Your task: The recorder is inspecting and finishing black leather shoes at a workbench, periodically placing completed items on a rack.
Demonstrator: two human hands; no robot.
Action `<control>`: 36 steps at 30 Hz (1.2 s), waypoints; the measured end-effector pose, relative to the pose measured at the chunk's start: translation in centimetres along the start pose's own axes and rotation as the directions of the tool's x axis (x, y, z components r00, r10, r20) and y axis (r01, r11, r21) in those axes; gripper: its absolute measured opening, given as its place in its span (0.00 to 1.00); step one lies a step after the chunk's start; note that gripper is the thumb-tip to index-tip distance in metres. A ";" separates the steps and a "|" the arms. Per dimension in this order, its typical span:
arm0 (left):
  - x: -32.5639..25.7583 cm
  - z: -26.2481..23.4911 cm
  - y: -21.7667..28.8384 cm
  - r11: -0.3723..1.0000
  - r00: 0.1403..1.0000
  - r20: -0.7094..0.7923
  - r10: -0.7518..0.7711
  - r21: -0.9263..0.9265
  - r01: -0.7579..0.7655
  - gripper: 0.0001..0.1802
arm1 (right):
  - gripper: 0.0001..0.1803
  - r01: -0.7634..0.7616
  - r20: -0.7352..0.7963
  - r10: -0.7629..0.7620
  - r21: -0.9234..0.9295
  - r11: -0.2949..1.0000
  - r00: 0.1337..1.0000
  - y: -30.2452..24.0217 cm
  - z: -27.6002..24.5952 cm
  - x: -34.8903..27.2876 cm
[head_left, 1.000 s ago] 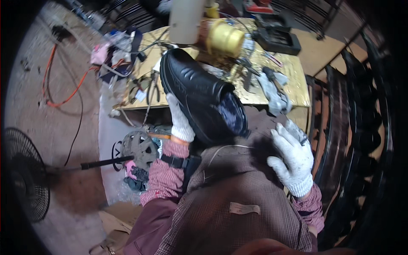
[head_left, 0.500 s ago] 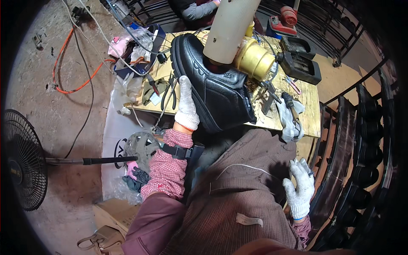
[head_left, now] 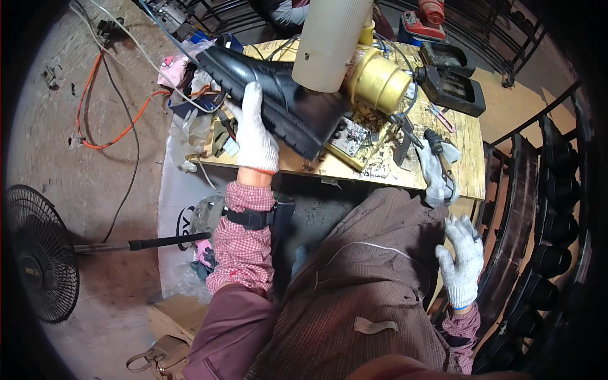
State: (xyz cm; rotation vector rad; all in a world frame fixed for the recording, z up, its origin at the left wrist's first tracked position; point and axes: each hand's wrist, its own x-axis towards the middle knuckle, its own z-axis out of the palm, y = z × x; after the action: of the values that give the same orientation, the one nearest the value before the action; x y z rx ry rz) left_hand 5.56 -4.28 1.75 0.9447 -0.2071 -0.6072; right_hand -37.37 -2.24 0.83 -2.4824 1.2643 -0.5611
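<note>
A black leather boot (head_left: 275, 76), turned partly on its side, is held by my left hand (head_left: 256, 139) in a white knit glove. The fingers lie along its thick ridged sole, thumb apart, and part of the grip is hidden. The boot's opening is at the lower end of a wide pale tube (head_left: 332, 47) that comes down from above; I cannot tell whether they touch. Beside the tube is a yellow ringed cylinder (head_left: 383, 82). My right hand (head_left: 461, 266), also in a white glove, is beside my right thigh with its fingers apart and nothing visible in it.
A wooden worktable (head_left: 465, 152) bears black trays (head_left: 453, 88), a pale cloth with a dark-handled tool (head_left: 437, 174) and debris. A fan (head_left: 44, 259) stands at left, cables (head_left: 126, 95) behind it. Racks of black shoes (head_left: 551, 259) line the right. Another person's sleeve (head_left: 291, 12) shows far ahead.
My left hand has moved left and up a little, turning the boot so more of its sole shows. A plate on the table has come into view. My right hand has shifted slightly right and up.
</note>
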 end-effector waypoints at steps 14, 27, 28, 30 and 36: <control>-2.2 -2.5 0.0 1.000 0.997 0.070 -0.021 0.021 0.020 0.45 | 0.31 0.607 -0.071 -0.603 0.087 0.790 0.795 -9.2 2.9 12.6; -5.4 -3.4 3.2 0.998 0.997 0.052 -0.051 0.044 0.049 0.37 | 0.05 0.194 0.698 -0.524 0.499 0.845 0.488 -1.9 4.9 5.7; -5.1 -3.9 2.9 0.996 0.996 0.050 -0.078 0.044 0.076 0.39 | 0.06 0.164 0.673 -0.443 0.438 0.884 0.592 -0.7 4.6 4.0; -4.4 -6.1 1.7 0.991 0.989 0.082 -0.125 -0.031 0.128 0.42 | 0.08 0.091 0.550 -0.338 0.426 0.900 0.764 0.3 4.0 1.8; -4.0 -9.6 -6.6 0.935 0.930 0.299 -0.212 -0.217 0.282 0.44 | 0.19 -0.195 0.388 0.032 0.389 0.900 0.921 1.2 1.2 -1.6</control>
State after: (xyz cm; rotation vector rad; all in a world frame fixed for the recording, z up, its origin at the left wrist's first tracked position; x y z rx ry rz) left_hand 3.73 1.81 -8.80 0.6372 -0.2478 -0.9776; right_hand -38.49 -1.51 -1.08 -2.0135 1.0044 -0.2724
